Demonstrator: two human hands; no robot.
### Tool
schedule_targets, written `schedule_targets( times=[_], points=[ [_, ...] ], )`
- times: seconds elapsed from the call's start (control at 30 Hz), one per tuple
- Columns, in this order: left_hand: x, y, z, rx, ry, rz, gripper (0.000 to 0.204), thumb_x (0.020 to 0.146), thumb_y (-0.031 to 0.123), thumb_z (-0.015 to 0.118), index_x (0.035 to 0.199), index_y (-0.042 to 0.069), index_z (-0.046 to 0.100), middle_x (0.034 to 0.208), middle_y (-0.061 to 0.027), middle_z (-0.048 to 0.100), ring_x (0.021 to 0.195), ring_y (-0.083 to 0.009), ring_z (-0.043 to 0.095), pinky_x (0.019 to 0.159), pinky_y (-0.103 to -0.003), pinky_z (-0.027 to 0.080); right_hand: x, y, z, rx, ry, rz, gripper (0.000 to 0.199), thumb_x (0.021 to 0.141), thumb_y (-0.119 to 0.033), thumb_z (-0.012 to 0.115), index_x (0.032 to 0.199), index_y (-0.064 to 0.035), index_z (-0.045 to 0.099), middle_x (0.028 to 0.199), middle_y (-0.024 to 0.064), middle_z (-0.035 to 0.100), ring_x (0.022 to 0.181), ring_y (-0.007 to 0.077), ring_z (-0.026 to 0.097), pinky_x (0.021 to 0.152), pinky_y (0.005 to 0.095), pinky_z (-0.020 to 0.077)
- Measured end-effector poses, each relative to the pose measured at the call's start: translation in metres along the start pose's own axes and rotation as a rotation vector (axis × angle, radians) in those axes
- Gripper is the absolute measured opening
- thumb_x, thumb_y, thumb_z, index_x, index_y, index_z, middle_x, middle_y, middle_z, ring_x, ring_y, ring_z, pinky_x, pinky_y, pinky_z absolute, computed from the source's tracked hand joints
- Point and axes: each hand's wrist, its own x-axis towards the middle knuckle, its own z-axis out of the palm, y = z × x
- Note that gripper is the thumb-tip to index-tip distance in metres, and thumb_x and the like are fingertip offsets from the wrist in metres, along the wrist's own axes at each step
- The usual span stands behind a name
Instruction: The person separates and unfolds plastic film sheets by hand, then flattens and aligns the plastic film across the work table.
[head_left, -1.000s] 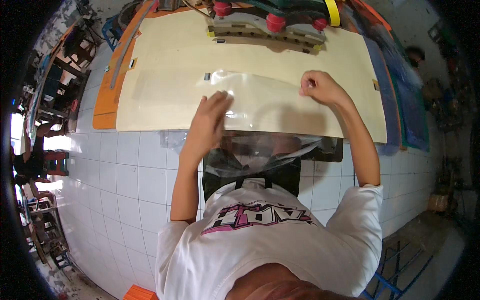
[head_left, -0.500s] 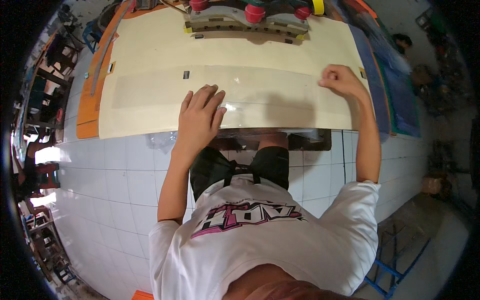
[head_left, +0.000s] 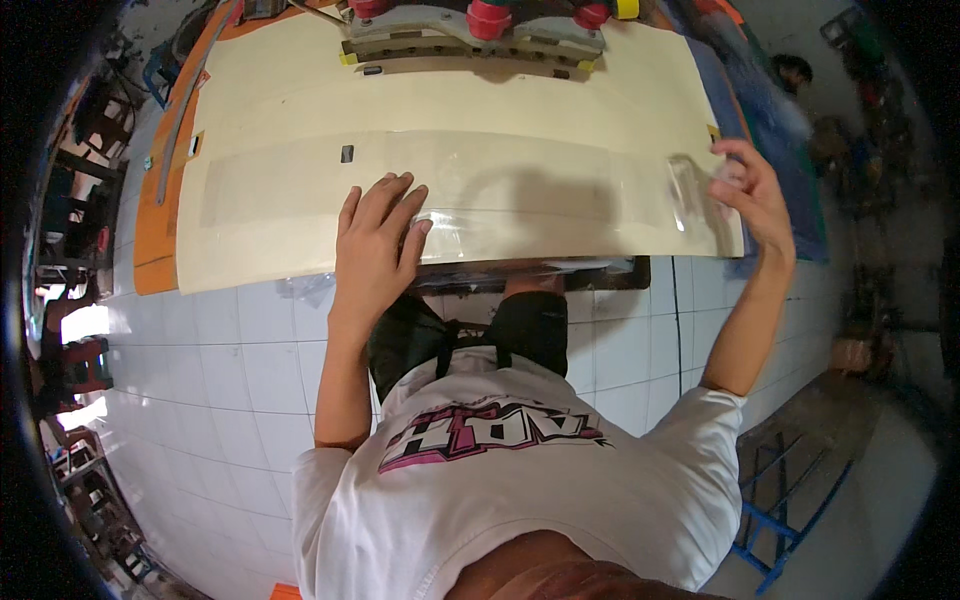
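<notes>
A long clear plastic sheet (head_left: 520, 185) lies flat across a cream table top (head_left: 300, 90). My left hand (head_left: 378, 240) presses flat on the sheet near the table's front edge, fingers spread. My right hand (head_left: 752, 195) is at the table's right end and pinches the sheet's curled right edge, lifting it a little off the surface.
A grey machine with red knobs (head_left: 480, 28) stands at the table's far edge. An orange strip (head_left: 155, 215) borders the left side, blue material (head_left: 775, 130) the right. White tiled floor (head_left: 230, 370) lies below, with a blue metal frame (head_left: 790, 500) at lower right.
My right hand has slid rightward along the sheet to the table's right end, stretching it out. My left hand stayed pressed near the front edge.
</notes>
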Motion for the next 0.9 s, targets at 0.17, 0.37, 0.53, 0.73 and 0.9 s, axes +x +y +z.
schedule_targets(
  times=[0.17,0.37,0.53,0.73,0.9],
  points=[
    [0.001,-0.004,0.005,-0.044,0.042,0.041,0.041,0.086,0.020,0.068,0.125,0.007,0.060,0.131,-0.0122,0.058,0.126,-0.0312,0.052,0.109,-0.049,0.035,0.069,-0.046,0.141,-0.088,-0.293,-0.185,0.048,0.085,-0.008,0.072,0.127,-0.0043,0.050,0.080,0.0001,0.063,0.076,0.0069,0.060,0.066,0.0232,0.0477],
    [-0.002,-0.006,0.005,-0.193,0.184,-0.076,0.077,0.081,0.025,0.075,0.146,0.008,0.037,0.139,-0.0237,0.048,0.128,-0.0403,0.049,0.103,-0.042,0.043,0.070,-0.089,0.231,0.408,-0.482,-0.364,0.069,0.092,-0.016,0.067,0.149,-0.0034,0.030,0.127,0.0186,0.059,0.117,0.0210,0.059,0.099,0.0327,0.0469],
    [0.001,-0.002,-0.002,-0.171,0.092,-0.041,0.047,0.082,0.023,0.073,0.125,0.008,0.061,0.134,-0.0181,0.053,0.120,-0.0364,0.053,0.106,-0.051,0.039,0.039,-0.035,0.178,-0.095,0.387,-0.447,0.058,0.094,-0.017,0.065,0.143,0.0029,0.041,0.145,0.0200,0.045,0.135,0.0279,0.045,0.113,0.0378,0.0337],
    [-0.001,-0.007,-0.001,-0.113,0.072,-0.030,0.050,0.082,0.020,0.073,0.128,0.006,0.060,0.135,-0.0181,0.054,0.122,-0.0359,0.054,0.102,-0.043,0.045,-0.006,0.063,0.157,0.245,0.760,-0.026,0.057,0.102,-0.030,0.051,0.145,0.0046,0.037,0.147,0.0207,0.043,0.138,0.0269,0.040,0.115,0.0355,0.0297],
    [0.000,-0.002,-0.001,-0.175,0.100,-0.087,0.051,0.082,0.018,0.074,0.130,0.006,0.059,0.138,-0.0171,0.052,0.125,-0.0357,0.052,0.103,-0.043,0.045,-0.015,0.064,0.193,0.043,0.594,-0.061,0.062,0.102,-0.035,0.048,0.147,0.0046,0.033,0.151,0.0252,0.036,0.142,0.0370,0.033,0.117,0.0427,0.0249]
  ],
)
